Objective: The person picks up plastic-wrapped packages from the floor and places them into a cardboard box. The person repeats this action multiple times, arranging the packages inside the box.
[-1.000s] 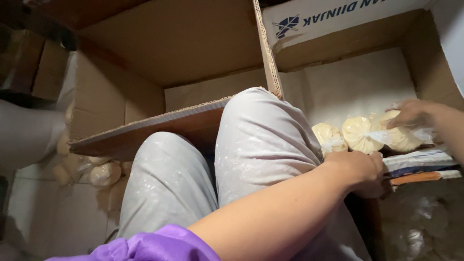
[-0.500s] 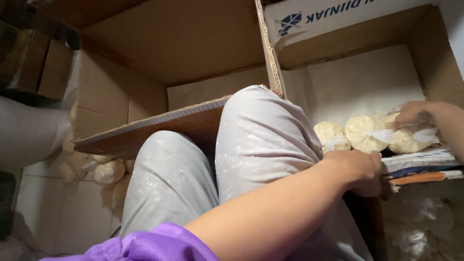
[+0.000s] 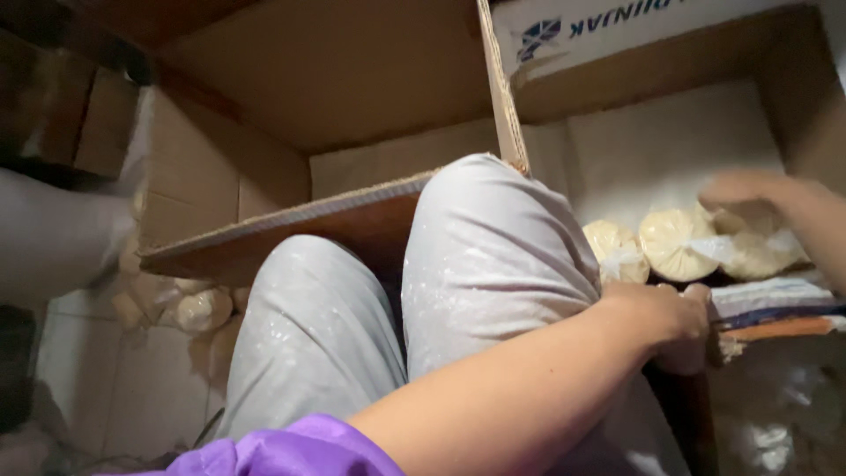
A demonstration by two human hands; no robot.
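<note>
Pale yellow, round dough bags in clear plastic (image 3: 674, 242) lie in the brown cardboard box (image 3: 670, 150). The right hand (image 3: 749, 198) rests on one, grip unclear; the left hand (image 3: 674, 322) curls around the box edge. A gentle, low placing seems best.

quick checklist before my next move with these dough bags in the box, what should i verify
1. Right hand contact with the rightmost bagged dough ball: it rests on top; a closed grip cannot tell, the hand is blurred.
2. Left hand on the folded edge of the cardboard box: ok, fingers curl over it.
3. The other two dough bags sitting side by side on the box floor: ok.
4. Bag ties closed: cannot tell, too blurred.
5. Space in the box behind the row: ok, bare paper liner shows.
6. Knee clear of the bags: ok, but close to the leftmost one.
</note>
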